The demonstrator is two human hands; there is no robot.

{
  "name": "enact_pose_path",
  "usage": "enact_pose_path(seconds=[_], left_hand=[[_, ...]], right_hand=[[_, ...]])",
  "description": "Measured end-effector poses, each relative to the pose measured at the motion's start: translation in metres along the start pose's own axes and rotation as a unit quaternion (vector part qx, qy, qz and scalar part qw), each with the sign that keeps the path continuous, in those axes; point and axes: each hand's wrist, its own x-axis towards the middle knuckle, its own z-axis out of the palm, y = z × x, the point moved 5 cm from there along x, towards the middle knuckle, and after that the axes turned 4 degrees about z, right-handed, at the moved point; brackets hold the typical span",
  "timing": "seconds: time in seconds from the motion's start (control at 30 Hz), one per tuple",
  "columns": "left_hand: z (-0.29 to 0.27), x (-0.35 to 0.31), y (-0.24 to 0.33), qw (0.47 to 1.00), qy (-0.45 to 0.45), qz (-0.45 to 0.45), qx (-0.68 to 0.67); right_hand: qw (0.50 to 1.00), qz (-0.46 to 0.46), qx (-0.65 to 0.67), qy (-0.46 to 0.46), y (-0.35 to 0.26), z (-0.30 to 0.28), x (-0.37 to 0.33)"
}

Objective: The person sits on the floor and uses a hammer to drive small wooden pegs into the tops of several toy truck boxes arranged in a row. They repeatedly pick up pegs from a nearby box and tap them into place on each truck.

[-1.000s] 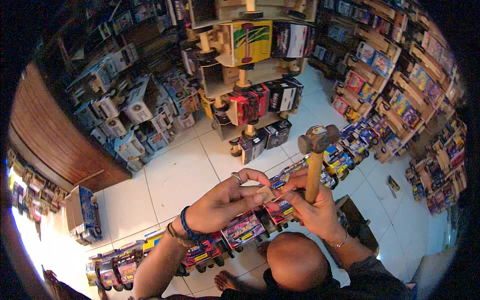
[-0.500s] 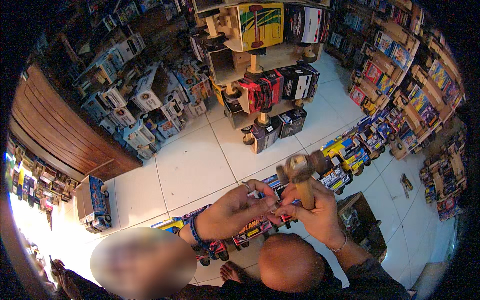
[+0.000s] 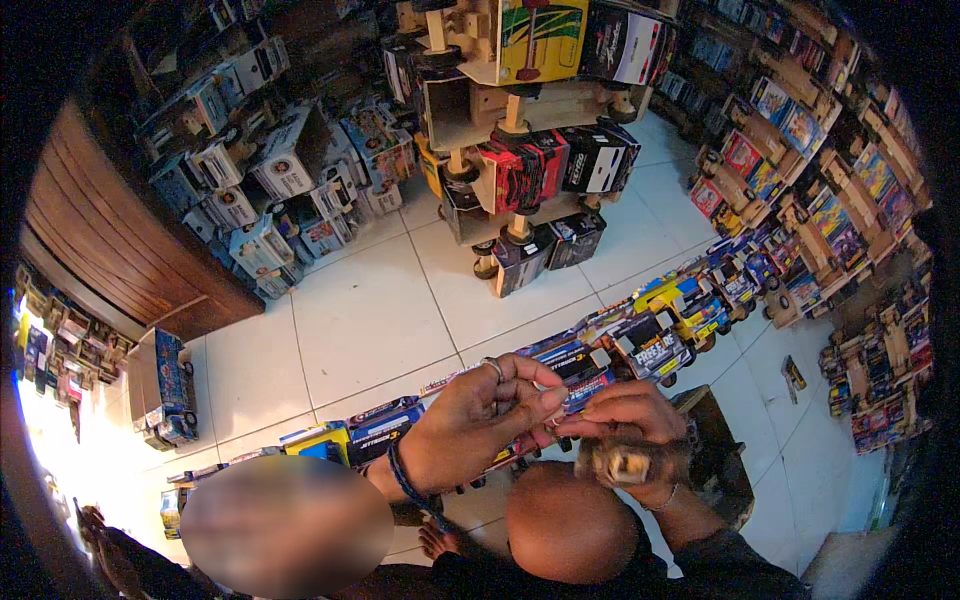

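Observation:
My left hand [image 3: 470,415], with a ring and a dark blue bracelet, is closed in a pinch. Its fingertips meet the fingertips of my right hand [image 3: 635,408] in front of my knee; what lies between them is too small to make out. A hammer [image 3: 632,466] is held in my right hand, its blurred head down by the wrist and the handle mostly hidden. Below the hands runs a row of toy trucks [image 3: 655,345] made of wood and printed card, partly covered by my arms.
Stacked toy trucks [image 3: 540,165] tower ahead on the white tiled floor [image 3: 370,310]. More piles [image 3: 275,170] stand left by a brown wooden door [image 3: 120,220], others [image 3: 830,210] at the right. A dark box [image 3: 715,450] sits beside my right arm; a small tool [image 3: 793,378] lies farther right.
The hammer has tipped from upright above my right hand down toward the wrist. My fingertips stay together. The view has shifted slightly.

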Motion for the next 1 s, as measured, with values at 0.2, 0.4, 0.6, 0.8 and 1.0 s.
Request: enact_pose_path(seconds=[0.2, 0.4, 0.6, 0.8, 1.0], left_hand=[[0.002, 0.003, 0.000, 0.999, 0.020, 0.046, -0.015], [-0.009, 0.002, 0.001, 0.993, 0.042, 0.078, 0.075], [-0.029, -0.016, 0.015, 0.983, 0.085, 0.135, 0.086], [-0.035, -0.024, 0.010, 0.985, 0.082, 0.108, 0.102], [-0.071, -0.038, 0.005, 0.985, 0.112, 0.105, 0.080]], right_hand=[[0.998, -0.032, -0.013, 0.059, -0.002, 0.007, -0.002], [0.999, 0.035, 0.009, 0.024, 0.003, 0.008, 0.001], [0.966, 0.208, 0.143, 0.053, 0.020, 0.017, 0.000], [0.994, 0.102, 0.035, -0.012, 0.012, 0.038, 0.007], [0.969, 0.209, 0.132, -0.006, 0.015, 0.040, 0.000]])
